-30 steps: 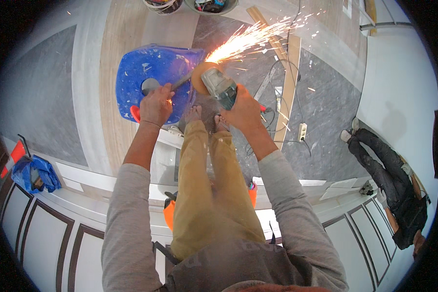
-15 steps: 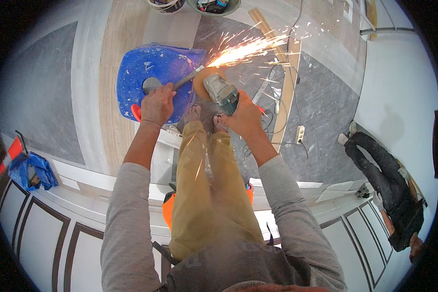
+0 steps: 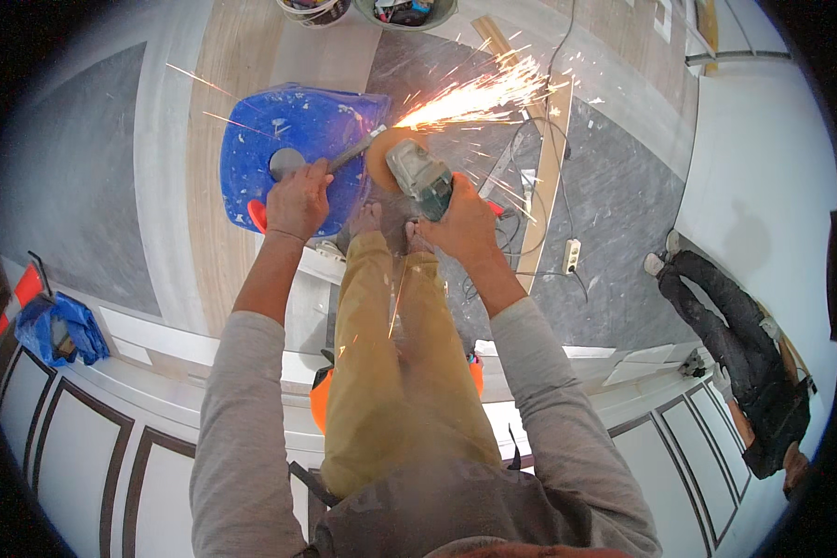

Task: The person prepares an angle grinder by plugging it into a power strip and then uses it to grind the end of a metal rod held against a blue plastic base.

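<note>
Blue plastic stool (image 3: 293, 149) carries the metal rod (image 3: 349, 152), left hand (image 3: 298, 197) fingers pressed around its near end, right hand (image 3: 463, 223) fingers wrapped on the angle grinder (image 3: 417, 175) beside the stool, sparks (image 3: 474, 93) now fanning wider than earlier, so cutting continues.

Buckets (image 3: 372, 11), wooden plank (image 3: 547, 167), power strip (image 3: 572, 256)

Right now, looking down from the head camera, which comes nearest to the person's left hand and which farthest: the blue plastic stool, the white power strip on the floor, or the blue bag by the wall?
1. Blue plastic stool: directly under the left hand, ahead of the person.
2. Blue bag: far off to the left, by the panelled wall.
3. White power strip: on the floor to the right, beyond the right hand; its gap is only slightly larger than the bag's.
</note>
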Demonstrator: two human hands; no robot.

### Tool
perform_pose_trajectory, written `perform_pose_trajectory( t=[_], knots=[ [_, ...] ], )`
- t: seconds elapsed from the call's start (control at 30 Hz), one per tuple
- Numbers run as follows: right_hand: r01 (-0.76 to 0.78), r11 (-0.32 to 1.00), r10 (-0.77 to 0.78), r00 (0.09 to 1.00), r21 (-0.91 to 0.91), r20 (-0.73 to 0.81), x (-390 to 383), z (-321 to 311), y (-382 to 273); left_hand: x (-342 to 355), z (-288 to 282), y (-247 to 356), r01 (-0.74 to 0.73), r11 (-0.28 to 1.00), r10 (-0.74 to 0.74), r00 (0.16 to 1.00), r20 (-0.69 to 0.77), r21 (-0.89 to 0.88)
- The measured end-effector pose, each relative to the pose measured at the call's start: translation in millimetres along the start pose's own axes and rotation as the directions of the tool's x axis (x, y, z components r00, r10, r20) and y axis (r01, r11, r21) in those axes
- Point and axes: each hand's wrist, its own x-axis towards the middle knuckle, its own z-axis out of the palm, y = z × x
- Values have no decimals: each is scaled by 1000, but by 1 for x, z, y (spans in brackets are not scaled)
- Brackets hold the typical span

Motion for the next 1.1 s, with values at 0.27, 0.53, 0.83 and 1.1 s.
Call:
perform_pose_trajectory(
  t=[0.27,0.53,0.83,1.1],
  knots=[
    [16,1000,-16,999,1,-38,5,8,8,-2,1,-2,-6,1000,5,999,-34,-29],
    [-64,990,74,994,128,-74,-22,6,36,3,-4,2,83,997,-83,991,103,6],
    [-218,952,250,958,214,-139,-46,-43,36,-42,-23,2,-125,944,79,984,-160,-306],
    [-182,950,231,957,255,-176,-51,-35,50,-56,-14,25,-128,806,-19,971,-240,-579]
  ],
)
